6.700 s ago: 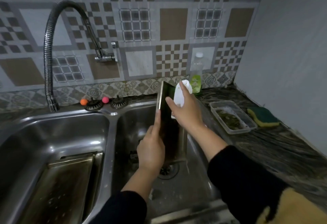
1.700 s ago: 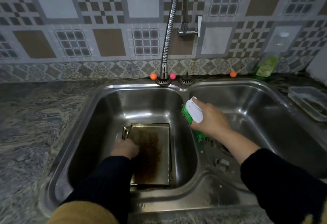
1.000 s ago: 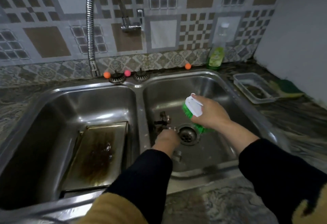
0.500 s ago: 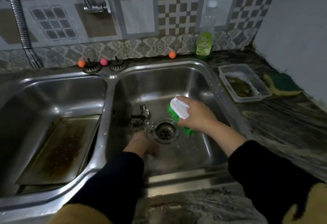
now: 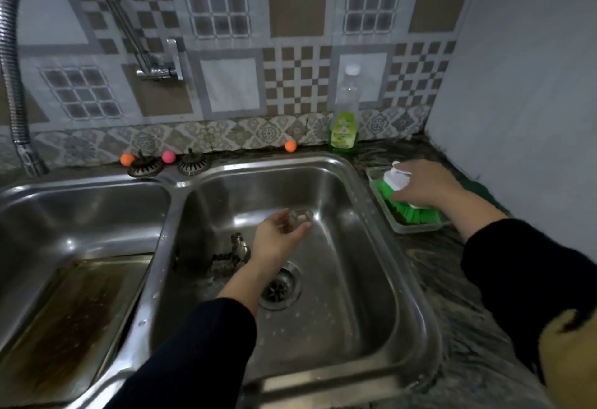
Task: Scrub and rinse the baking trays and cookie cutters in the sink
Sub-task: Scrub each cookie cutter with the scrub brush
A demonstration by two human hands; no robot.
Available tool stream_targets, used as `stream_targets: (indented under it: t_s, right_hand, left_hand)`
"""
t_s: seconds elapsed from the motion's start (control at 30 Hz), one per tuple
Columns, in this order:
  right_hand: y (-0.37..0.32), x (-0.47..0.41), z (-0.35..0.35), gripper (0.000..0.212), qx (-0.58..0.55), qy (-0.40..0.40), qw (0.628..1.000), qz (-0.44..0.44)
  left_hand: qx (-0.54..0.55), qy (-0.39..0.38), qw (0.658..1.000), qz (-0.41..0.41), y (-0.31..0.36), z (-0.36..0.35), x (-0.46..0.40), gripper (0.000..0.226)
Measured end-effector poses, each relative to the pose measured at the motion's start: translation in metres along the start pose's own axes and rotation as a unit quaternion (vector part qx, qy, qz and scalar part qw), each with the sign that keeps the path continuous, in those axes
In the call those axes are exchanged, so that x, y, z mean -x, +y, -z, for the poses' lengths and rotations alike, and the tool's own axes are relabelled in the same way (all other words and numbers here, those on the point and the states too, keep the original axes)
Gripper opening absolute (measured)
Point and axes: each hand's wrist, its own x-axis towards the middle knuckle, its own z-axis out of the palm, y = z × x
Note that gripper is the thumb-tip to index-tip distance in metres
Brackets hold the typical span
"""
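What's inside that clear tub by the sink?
The green brush, gripped by the right hand, sits in the tub. Whatever lies beneath its bristles is hidden.

— Where's the tray (image 5: 69, 315)?
— Lower left, in the left basin (image 5: 97, 202).
— Cutters (image 5: 231, 255)?
— Centre, in the right basin (image 5: 365, 279), left of the drain (image 5: 279, 286).
— Brush (image 5: 408, 202)?
— Right, in the tub (image 5: 416, 226) on the counter (image 5: 452, 279); bottle (image 5: 345, 118) behind.
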Motion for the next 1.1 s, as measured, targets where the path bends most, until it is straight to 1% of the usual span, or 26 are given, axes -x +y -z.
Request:
stream_targets:
  t_s: [0.1, 0.2, 0.23, 0.3, 0.37, 0.4, 0.43, 0.47, 0.5, 0.57, 0.6, 0.63, 0.7, 0.73, 0.77, 0.83, 0.93, 1.03, 1.1]
  right_hand:
    - [0.011, -0.011, -0.006, 0.074, 0.028, -0.048, 0.998, -0.017]
    - [0.008, -0.020, 0.001, 0.075, 0.056, -0.068, 0.996, -0.014]
    - [0.005, -0.021, 0.005, 0.075, 0.060, -0.065, 0.996, -0.007]
    - [-0.007, -0.016, 0.011, 0.077, 0.052, -0.024, 0.998, 0.010]
    - [-0.027, -0.003, 0.009, 0.079, 0.006, 0.038, 0.999, 0.033]
    - [-0.039, 0.006, 0.004, 0.080, -0.030, 0.055, 0.997, 0.052]
    - [-0.050, 0.016, -0.003, 0.080, -0.069, 0.055, 0.993, 0.075]
    - [-0.062, 0.027, -0.013, 0.079, -0.109, 0.040, 0.988, 0.102]
    - [-0.072, 0.037, -0.023, 0.078, -0.138, 0.020, 0.982, 0.129]
    - [-0.088, 0.046, -0.042, 0.075, -0.147, 0.008, 0.975, 0.166]
    - [-0.094, 0.045, -0.050, 0.075, -0.144, 0.019, 0.974, 0.172]
    - [-0.097, 0.042, -0.055, 0.075, -0.144, 0.032, 0.974, 0.174]
    - [-0.099, 0.038, -0.062, 0.075, -0.141, 0.043, 0.972, 0.185]
    - [-0.099, 0.039, -0.064, 0.076, -0.134, 0.037, 0.971, 0.194]
    - [-0.099, 0.040, -0.067, 0.076, -0.127, 0.027, 0.971, 0.201]
    - [-0.099, 0.044, -0.070, 0.075, -0.119, 0.017, 0.971, 0.209]
    - [-0.106, 0.042, -0.071, 0.074, -0.134, 0.048, 0.970, 0.199]
    - [-0.117, 0.043, -0.068, 0.072, -0.189, 0.084, 0.963, 0.171]
    - [-0.118, 0.052, -0.068, 0.072, -0.227, 0.082, 0.957, 0.162]
  left_hand:
    - [-0.029, -0.002, 0.998, -0.053, 0.001, -0.008, -0.002, 0.057]
    - [-0.051, -0.016, 0.996, -0.075, -0.001, -0.011, -0.006, 0.054]
    - [-0.040, -0.013, 0.996, -0.078, -0.001, -0.011, -0.005, 0.054]
    - [-0.003, -0.005, 0.998, -0.062, 0.004, -0.011, -0.004, 0.056]
    - [0.053, -0.006, 0.998, -0.030, 0.008, -0.014, -0.004, 0.056]
    - [0.077, -0.009, 0.997, -0.014, 0.011, -0.015, -0.004, 0.063]
    - [0.102, -0.007, 0.995, 0.002, 0.014, -0.017, -0.005, 0.075]
    - [0.115, -0.014, 0.993, 0.019, 0.013, -0.018, -0.008, 0.081]
    - [0.123, -0.027, 0.992, 0.030, 0.011, -0.018, -0.009, 0.074]
    - [0.133, -0.038, 0.990, 0.018, 0.011, -0.018, -0.007, 0.039]
    - [0.142, -0.042, 0.989, 0.010, 0.012, -0.015, -0.003, 0.027]
    - [0.137, -0.044, 0.990, 0.011, 0.010, -0.013, -0.001, 0.027]
    - [0.126, -0.039, 0.991, -0.004, 0.004, -0.009, 0.001, 0.047]
    - [0.128, -0.034, 0.991, -0.007, 0.003, -0.004, 0.001, 0.052]
    - [0.136, -0.028, 0.990, 0.001, 0.004, 0.001, 0.001, 0.049]
    - [0.147, -0.025, 0.989, 0.013, 0.004, 0.009, 0.000, 0.035]
    - [0.168, -0.080, 0.982, 0.011, 0.008, 0.006, 0.009, 0.024]
    - [0.224, -0.055, 0.972, 0.049, 0.013, 0.009, 0.013, 0.031]
    - [0.265, -0.033, 0.961, 0.077, 0.015, 0.021, 0.007, 0.021]
